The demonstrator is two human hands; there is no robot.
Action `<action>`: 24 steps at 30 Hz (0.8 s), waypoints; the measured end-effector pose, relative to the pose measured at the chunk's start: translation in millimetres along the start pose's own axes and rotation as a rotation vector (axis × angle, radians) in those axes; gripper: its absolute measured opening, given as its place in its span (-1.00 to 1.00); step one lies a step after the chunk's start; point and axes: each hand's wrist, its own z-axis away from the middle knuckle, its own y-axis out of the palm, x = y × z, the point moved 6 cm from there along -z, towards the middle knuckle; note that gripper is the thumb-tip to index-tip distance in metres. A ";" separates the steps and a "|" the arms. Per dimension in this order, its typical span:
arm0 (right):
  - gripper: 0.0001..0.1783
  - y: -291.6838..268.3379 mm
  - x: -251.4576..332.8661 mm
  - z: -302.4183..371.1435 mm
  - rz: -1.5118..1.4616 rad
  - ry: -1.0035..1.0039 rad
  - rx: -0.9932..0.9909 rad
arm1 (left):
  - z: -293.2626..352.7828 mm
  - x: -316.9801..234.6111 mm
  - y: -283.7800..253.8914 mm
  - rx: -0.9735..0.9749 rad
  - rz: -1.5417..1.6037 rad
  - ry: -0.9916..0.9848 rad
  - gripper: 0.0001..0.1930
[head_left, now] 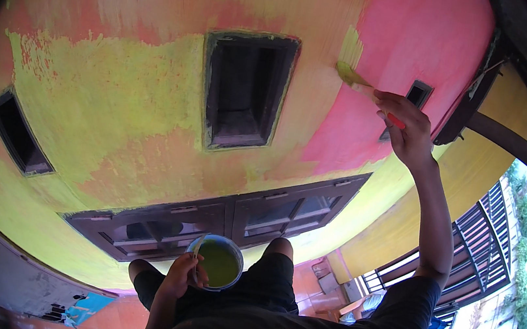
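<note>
My right hand [406, 126] is raised to the wall with its fingers closed round the handle of a paintbrush [353, 77]. The bristles are coated yellow-green and touch the wall [403, 43] where a pink area meets an orange-tan one. A short streak of fresh yellow-green paint [352, 47] lies just above the brush. Low in front of my body, my left hand [184, 274] grips a small pale bucket [241, 257] at its left side. Yellow-green paint [218, 265] fills part of the bucket.
Dark recessed openings [246, 90] break up the wall, with a wide dark-framed window [297, 211] below them. A dark beam [515, 149] and railing [476, 250] stand at the right. A grey panel [20, 273] leans low left above orange floor tiles [119, 318].
</note>
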 end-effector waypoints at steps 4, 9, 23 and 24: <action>-0.70 -1.6 -11.6 -0.1 -0.136 0.115 0.069 | 2.0 -1.7 0.1 0.018 -0.011 0.026 -0.75; -0.74 -70.5 -77.3 -98.0 -0.179 0.206 -0.176 | 1.8 -3.4 2.9 -0.017 -0.034 0.007 -0.73; -0.73 43.9 -3.4 50.3 -0.022 -0.028 -0.093 | 0.8 -4.3 6.9 0.028 0.064 0.035 -0.75; -0.71 56.9 5.5 68.0 -0.085 0.005 -0.067 | 0.9 -4.5 7.3 0.017 0.046 0.028 -0.75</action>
